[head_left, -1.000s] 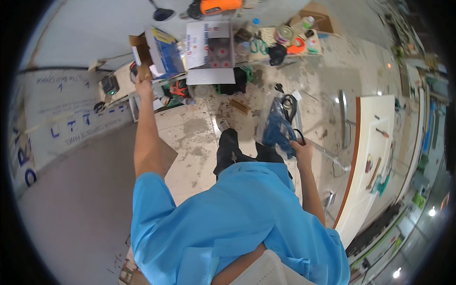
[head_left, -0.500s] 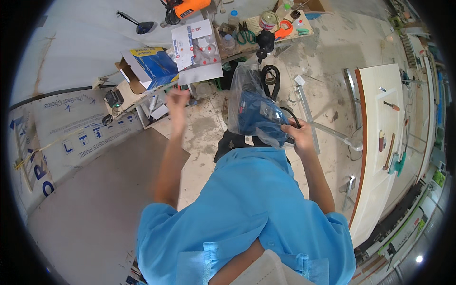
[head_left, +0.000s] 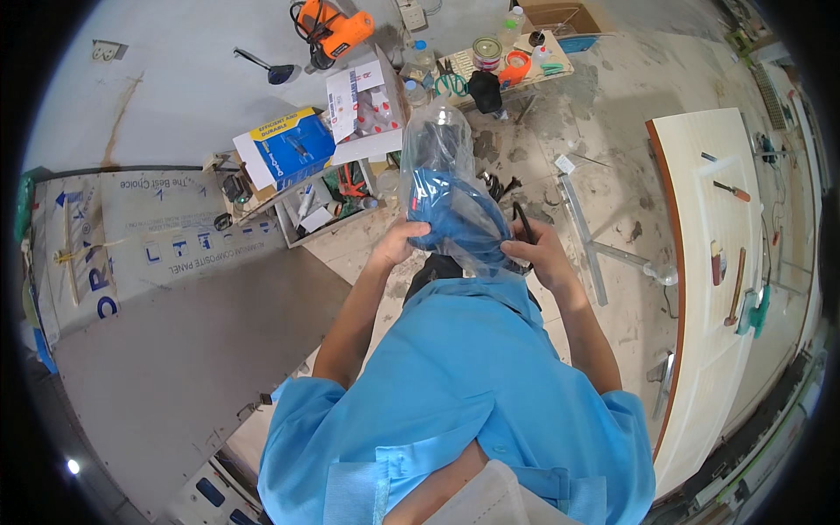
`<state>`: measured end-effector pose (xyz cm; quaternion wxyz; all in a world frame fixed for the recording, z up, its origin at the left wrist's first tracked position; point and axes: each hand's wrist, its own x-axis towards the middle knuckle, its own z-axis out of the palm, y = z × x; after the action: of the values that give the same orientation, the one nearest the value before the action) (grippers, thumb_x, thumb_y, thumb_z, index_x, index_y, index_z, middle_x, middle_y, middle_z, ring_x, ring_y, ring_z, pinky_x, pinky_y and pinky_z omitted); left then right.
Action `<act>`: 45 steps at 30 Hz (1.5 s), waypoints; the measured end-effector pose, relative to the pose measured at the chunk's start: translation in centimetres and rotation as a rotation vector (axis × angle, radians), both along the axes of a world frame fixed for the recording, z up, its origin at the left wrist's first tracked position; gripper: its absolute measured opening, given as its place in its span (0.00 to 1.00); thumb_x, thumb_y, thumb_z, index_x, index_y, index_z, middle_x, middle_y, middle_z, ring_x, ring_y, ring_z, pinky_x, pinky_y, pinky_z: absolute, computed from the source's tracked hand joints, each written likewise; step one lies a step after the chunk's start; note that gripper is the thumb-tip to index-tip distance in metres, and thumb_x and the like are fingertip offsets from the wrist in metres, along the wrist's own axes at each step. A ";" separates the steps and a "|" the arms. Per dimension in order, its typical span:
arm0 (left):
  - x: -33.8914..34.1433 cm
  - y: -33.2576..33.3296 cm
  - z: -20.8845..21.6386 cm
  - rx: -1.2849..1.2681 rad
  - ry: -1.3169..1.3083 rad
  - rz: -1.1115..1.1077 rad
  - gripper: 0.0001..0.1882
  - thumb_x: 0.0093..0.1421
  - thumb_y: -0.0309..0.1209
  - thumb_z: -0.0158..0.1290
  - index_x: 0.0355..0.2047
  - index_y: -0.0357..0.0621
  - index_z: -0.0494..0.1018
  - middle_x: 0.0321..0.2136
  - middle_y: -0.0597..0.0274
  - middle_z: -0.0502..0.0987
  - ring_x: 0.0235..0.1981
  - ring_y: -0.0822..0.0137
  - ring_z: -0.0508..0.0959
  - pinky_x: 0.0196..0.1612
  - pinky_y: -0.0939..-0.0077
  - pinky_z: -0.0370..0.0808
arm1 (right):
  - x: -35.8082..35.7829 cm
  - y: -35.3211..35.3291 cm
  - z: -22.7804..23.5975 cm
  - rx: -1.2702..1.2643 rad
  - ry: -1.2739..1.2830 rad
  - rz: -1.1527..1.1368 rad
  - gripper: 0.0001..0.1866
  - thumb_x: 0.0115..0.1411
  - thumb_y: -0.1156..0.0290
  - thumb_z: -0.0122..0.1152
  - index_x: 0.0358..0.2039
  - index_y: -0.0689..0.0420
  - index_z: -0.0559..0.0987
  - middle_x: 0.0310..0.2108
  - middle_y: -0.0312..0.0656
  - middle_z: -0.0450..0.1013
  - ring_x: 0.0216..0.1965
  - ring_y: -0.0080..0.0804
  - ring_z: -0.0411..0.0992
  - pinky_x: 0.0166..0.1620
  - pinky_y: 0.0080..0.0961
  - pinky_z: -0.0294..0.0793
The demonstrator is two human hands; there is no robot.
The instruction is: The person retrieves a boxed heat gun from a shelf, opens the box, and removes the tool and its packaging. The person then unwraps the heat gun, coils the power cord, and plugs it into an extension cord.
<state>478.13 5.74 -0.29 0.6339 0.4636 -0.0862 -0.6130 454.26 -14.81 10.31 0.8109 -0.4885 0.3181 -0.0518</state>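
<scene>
1. The blue power tool [head_left: 430, 199] sits inside a clear plastic bag [head_left: 429, 131], held up between the two hands just in front of the person's waist.
2. The left hand [head_left: 401, 241] has hold of the tool's near left side through the plastic, thumb laid on top; I cannot see how far the other fingers curl underneath.
3. The right hand [head_left: 535, 252] is closed at the near right end, thumb and fingers pinching the gathered plastic, with a loop of black cord [head_left: 523, 223] rising just beside them.
4. Far left, a blue and yellow box [head_left: 293, 150] lies on the bench, right next to a white carton [head_left: 343, 105] holding red-tipped things.
5. Farther off to the right, a roll of orange tape [head_left: 516, 66], green-handled scissors [head_left: 451, 85] and a can [head_left: 487, 52] share a narrow board.
6. On the right, a metal frame [head_left: 582, 241] lies on the floor, and beyond it a hammer [head_left: 735, 289] rests on a white door panel [head_left: 700, 367].
7. A broad grey sheet [head_left: 201, 341] spreads over the near left.
</scene>
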 end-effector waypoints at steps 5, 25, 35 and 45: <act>-0.3 1.9 -0.9 0.013 0.081 0.128 0.34 0.52 0.32 0.66 0.59 0.38 0.69 0.49 0.57 0.79 0.48 0.60 0.80 0.55 0.63 0.77 | -0.8 0.3 -3.7 0.071 -0.008 -0.002 0.12 0.58 0.66 0.71 0.37 0.58 0.80 0.34 0.31 0.76 0.37 0.18 0.71 0.41 0.19 0.68; -6.0 15.6 3.5 0.493 -0.006 0.203 0.42 0.41 0.28 0.67 0.59 0.36 0.67 0.45 0.60 0.79 0.43 0.64 0.81 0.47 0.70 0.78 | -4.1 8.3 -30.8 0.119 0.805 0.269 0.16 0.52 0.69 0.60 0.39 0.67 0.77 0.35 0.57 0.78 0.34 0.50 0.81 0.40 0.41 0.83; -2.3 22.8 -9.9 0.923 0.435 -0.234 0.44 0.35 0.29 0.73 0.57 0.40 0.70 0.41 0.66 0.79 0.42 0.68 0.79 0.51 0.70 0.74 | -0.6 5.1 -66.8 -0.534 0.974 0.203 0.35 0.60 0.50 0.62 0.59 0.62 0.68 0.55 0.63 0.73 0.53 0.60 0.75 0.55 0.50 0.74; -4.6 26.8 -16.9 1.044 0.238 -0.392 0.55 0.43 0.28 0.71 0.71 0.41 0.56 0.60 0.57 0.70 0.61 0.61 0.67 0.67 0.67 0.61 | -0.7 0.0 -91.7 -0.706 0.814 0.290 0.29 0.59 0.75 0.60 0.63 0.51 0.71 0.52 0.53 0.76 0.55 0.51 0.75 0.55 0.45 0.73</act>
<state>473.53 32.53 -17.16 0.2005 0.6184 0.2158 -0.7285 453.55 -14.77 -81.34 0.4088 -0.7498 0.4982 0.1498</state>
